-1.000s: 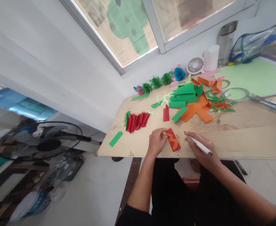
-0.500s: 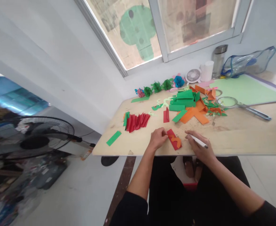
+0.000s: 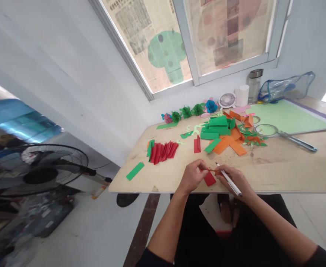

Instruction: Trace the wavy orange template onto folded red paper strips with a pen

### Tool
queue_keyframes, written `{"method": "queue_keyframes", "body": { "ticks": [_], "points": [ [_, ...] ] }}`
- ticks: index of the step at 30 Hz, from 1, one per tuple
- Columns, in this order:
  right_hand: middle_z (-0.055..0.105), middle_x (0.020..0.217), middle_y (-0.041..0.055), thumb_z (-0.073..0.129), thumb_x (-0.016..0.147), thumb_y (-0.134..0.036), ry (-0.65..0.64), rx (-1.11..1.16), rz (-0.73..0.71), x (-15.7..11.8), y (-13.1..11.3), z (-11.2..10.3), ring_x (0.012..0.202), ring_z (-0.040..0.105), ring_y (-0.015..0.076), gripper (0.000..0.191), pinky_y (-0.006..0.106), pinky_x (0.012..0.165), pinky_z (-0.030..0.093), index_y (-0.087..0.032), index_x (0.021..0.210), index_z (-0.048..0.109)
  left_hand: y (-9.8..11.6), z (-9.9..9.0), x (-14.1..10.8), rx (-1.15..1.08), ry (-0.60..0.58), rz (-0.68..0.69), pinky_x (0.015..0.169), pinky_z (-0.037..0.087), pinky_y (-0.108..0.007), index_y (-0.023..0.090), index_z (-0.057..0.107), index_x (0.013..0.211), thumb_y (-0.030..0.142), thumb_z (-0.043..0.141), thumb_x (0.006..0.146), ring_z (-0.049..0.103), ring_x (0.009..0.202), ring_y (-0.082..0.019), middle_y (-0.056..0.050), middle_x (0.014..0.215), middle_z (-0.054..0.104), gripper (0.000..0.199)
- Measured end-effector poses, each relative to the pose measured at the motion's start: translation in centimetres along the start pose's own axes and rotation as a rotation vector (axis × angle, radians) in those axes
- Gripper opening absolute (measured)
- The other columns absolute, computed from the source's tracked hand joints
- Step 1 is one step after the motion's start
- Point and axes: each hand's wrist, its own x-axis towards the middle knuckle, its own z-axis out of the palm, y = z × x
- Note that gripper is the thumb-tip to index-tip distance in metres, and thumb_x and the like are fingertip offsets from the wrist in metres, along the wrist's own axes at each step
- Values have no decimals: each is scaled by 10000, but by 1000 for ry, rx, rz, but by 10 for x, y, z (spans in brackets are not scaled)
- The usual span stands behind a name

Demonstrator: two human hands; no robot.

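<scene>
Near the front edge of the table, my left hand is closed, thumb and fingers pinching the orange paper cutout, which shows only as a thin edge. A white pen lies in my closed right hand, slanting across the fingers. Those right fingertips are also at the cutout's other end. Beneath, a red paper strip rests on the table, partly covered by my left fingers. Further back stands a folded red paper piece.
Fanned red folded papers and a green strip lie left. Behind are piled green papers, orange strips, scissors, paper flowers, a small fan and a bottle. A floor fan stands left.
The orange cutout, which lay on the red strip, is now up between both hands. My right hand has come left to meet my left hand, still with the pen. The view has tilted up slightly.
</scene>
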Motion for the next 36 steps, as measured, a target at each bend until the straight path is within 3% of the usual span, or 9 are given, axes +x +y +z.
{"method": "queue_keyframes", "body": {
  "ticks": [3,6,8,11,15,18,27,32,36],
  "points": [
    [708,669,11,566,834,-364,49,-8,59,-1,1,-1,593,661,161,182,260,589,512,-213,843,667,1,2,0,73,50,10,799,521,-296,177,613,940,185,550,857,652,831,-161,-28,878,691,104],
    [701,667,12,552,853,-393,103,0,114,-3,2,-3,549,636,148,215,242,534,491,-210,897,657,1,10,-11,194,92,39,941,468,-443,170,589,1112,239,557,880,601,1054,-253,-116,1106,654,244],
    [709,688,14,554,852,-411,134,5,138,-4,3,-3,536,632,146,226,241,518,491,-216,912,651,1,19,-21,259,17,122,973,440,-480,202,621,1103,282,636,839,572,1110,-291,-119,1162,639,277],
    [732,750,24,569,839,-420,164,2,150,-5,4,-4,589,669,165,216,259,552,519,-227,898,647,-2,29,-29,348,-139,310,967,447,-408,263,644,1111,242,594,878,566,1157,-259,-86,1256,616,240],
    [746,788,34,593,832,-429,187,-3,139,-5,5,-3,609,686,175,210,257,547,533,-236,889,651,-23,19,-22,608,-259,526,908,459,-378,249,625,1138,194,513,925,574,1125,-246,-90,1213,634,246],
    [720,686,4,596,840,-445,190,-20,186,-6,3,-3,451,611,140,228,233,446,488,-239,918,653,-49,-3,-13,634,-225,468,899,457,-377,227,628,1106,146,541,895,595,1068,-236,-92,1140,662,242],
    [751,788,22,594,846,-459,214,-81,146,-6,1,-1,594,689,162,228,213,507,519,-248,894,667,-126,-55,21,639,-7,147,855,460,-374,210,654,983,65,476,888,617,999,-243,-103,1080,685,248],
    [764,887,47,588,858,-460,220,-121,136,-8,4,1,636,698,164,237,217,545,530,-243,908,669,-131,-67,41,545,77,10,864,475,-371,191,664,895,64,503,851,626,972,-244,-89,983,698,209],
    [759,885,45,571,870,-486,215,-129,176,-9,4,4,630,687,151,269,206,565,527,-239,921,665,-113,-54,50,409,140,-63,969,454,-416,191,666,1005,135,480,905,603,1080,-248,-93,1078,688,218]
  ]
}}
